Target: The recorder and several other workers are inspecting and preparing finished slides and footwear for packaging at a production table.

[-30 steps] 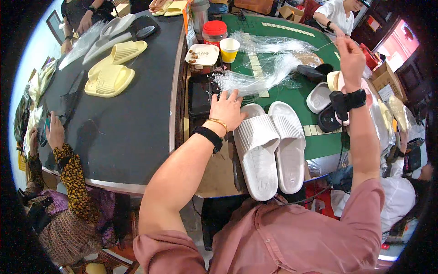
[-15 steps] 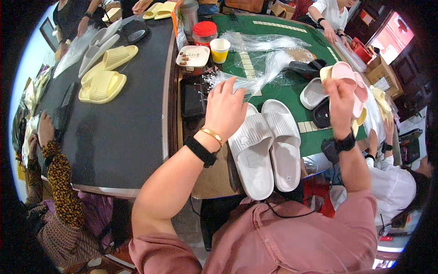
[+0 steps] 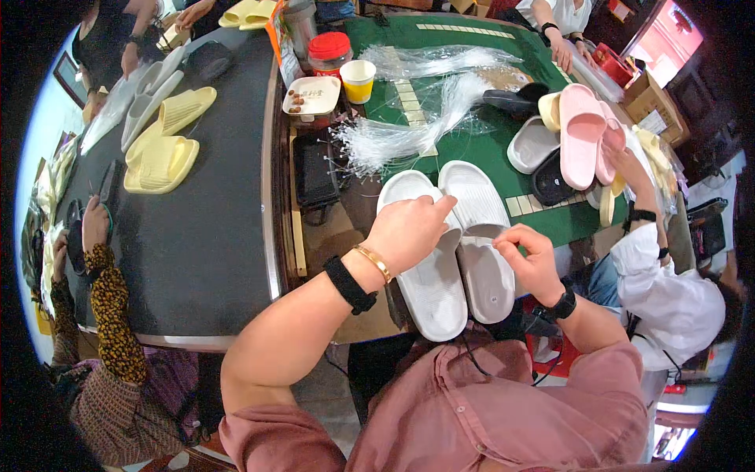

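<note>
Nearest the camera, a pair of white slides [image 3: 456, 244] is laid side by side at the near edge of the table, soles smooth and rounded, the wide straps ribbed with fine grooves. The left hand [image 3: 405, 228] is pressed on the left slide's strap, fingers curled and closed over it, with a gold bangle and a black band seen at the wrist. The right hand [image 3: 531, 259] is set over the right slide, its thumb and forefinger pinched narrowly together; whether anything thin is held between them cannot be told. A black watch is worn on that wrist.

Just beyond the slides, a flat black tray [image 3: 314, 169] is seen, and past it a bundle of clear plastic ties [image 3: 401, 134], thin and glossy, is fanned across the green felt mat [image 3: 480, 134]. Further right, a heap of slides [image 3: 566, 141] in pink, cream, white and black is stacked loosely, and is touched by another person's hand [image 3: 621, 157] in a white sleeve.

To the left, on the dark matte tabletop [image 3: 204, 236], pale yellow slides [image 3: 161, 153] are laid, with grey ones behind them. At the far side, a white dish [image 3: 312, 96], a yellow cup [image 3: 358, 79] and a red-lidded jar [image 3: 329, 51] are grouped together.
</note>
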